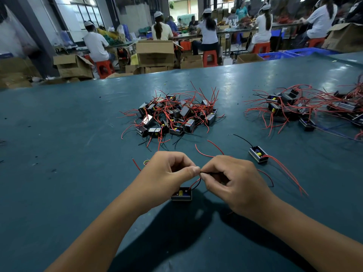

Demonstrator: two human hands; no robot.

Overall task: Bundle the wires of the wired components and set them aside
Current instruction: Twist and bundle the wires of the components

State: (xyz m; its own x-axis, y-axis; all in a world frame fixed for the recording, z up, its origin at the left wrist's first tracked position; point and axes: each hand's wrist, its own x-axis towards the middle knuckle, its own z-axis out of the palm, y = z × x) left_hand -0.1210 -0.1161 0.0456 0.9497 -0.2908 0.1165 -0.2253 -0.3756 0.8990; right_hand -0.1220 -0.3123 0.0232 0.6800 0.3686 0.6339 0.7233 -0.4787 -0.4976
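Observation:
A small black box component (pixel 181 194) with yellow parts inside rests on the green table (pixel 68 154) just below my hands. Its red and black wires (pixel 196 182) rise to my fingertips. My left hand (pixel 169 171) and my right hand (pixel 233 183) meet above it, and each pinches the wires between thumb and forefinger. Loose red wire ends (pixel 208 150) stick out past my right hand. A second single component (pixel 258 154) lies to the right with its red wires spread toward me. A small yellow-green ring (pixel 146 162) lies by my left hand.
A heap of the same wired components (pixel 176 114) sits in the middle of the table. Another spread-out group (pixel 294 107) lies at the right. Beyond the far edge, people sit on red stools among cardboard boxes (pixel 155 53).

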